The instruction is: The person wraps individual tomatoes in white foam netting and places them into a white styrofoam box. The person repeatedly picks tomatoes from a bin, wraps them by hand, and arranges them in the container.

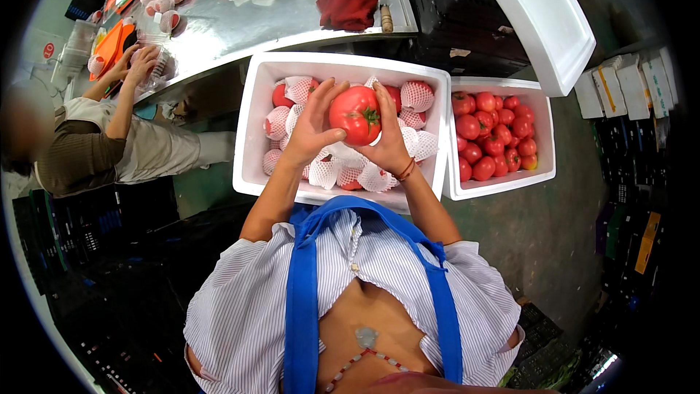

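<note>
A large red tomato [355,116] with its green stem end showing is held up between my two hands. My left hand [313,128] cups its left side, thumb toward me and fingers curved along the far side. My right hand [391,141] supports it from the right and below; part of the palm is hidden behind the fruit. Beneath both hands stands a white foam box [249,120], filled with tomatoes in white foam net sleeves [275,123]. Beside it on the right, a second white foam box [503,188] holds several bare red tomatoes [494,146].
A metal table [251,23] beyond the boxes carries netted tomatoes, a red cloth [348,4] and a wooden handle [386,20]. A co-worker [120,135] handles something at its left end. A white foam lid [543,25] leans at upper right; black crates [117,270] stand lower left.
</note>
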The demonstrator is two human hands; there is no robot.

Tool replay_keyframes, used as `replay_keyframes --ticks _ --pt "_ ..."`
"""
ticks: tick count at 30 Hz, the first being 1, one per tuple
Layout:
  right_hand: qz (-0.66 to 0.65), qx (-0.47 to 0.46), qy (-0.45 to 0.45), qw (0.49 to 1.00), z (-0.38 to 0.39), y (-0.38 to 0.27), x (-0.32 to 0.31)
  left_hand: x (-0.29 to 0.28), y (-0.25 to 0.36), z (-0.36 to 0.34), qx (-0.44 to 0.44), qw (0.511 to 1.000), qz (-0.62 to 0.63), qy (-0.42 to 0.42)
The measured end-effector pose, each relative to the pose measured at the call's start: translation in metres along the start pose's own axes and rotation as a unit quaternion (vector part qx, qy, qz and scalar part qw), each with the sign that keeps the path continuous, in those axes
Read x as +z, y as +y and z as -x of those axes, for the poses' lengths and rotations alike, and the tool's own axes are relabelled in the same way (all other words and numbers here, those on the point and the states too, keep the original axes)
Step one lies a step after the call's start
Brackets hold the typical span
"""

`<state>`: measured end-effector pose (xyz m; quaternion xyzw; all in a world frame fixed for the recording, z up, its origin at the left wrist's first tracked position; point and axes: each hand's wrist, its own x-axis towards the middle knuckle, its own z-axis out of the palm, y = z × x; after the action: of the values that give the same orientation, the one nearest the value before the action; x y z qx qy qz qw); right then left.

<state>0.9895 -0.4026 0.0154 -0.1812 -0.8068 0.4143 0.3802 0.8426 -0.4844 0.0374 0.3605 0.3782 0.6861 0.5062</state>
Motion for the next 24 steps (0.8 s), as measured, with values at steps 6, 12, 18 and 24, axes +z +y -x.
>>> replay_keyframes --ticks 6,12,18,24 --pt "0.019 -0.048 0.006 0.999 -0.002 0.003 -0.005 -0.002 -0.001 -0.004 -0.018 0.999 0.029 -0.012" --pt "-0.285 0.153 0.051 0.945 0.023 0.025 -0.012 0.002 -0.023 -0.017 -0.069 0.997 -0.02 -0.014" --pt "-0.198 0.196 0.177 0.944 0.052 0.034 -0.075 -0.034 -0.068 -0.01 -0.113 0.983 -0.127 0.075" --pt "0.048 0.217 0.287 0.932 0.082 0.083 -0.132 -0.067 -0.097 -0.001 -0.114 0.898 -0.415 0.089"
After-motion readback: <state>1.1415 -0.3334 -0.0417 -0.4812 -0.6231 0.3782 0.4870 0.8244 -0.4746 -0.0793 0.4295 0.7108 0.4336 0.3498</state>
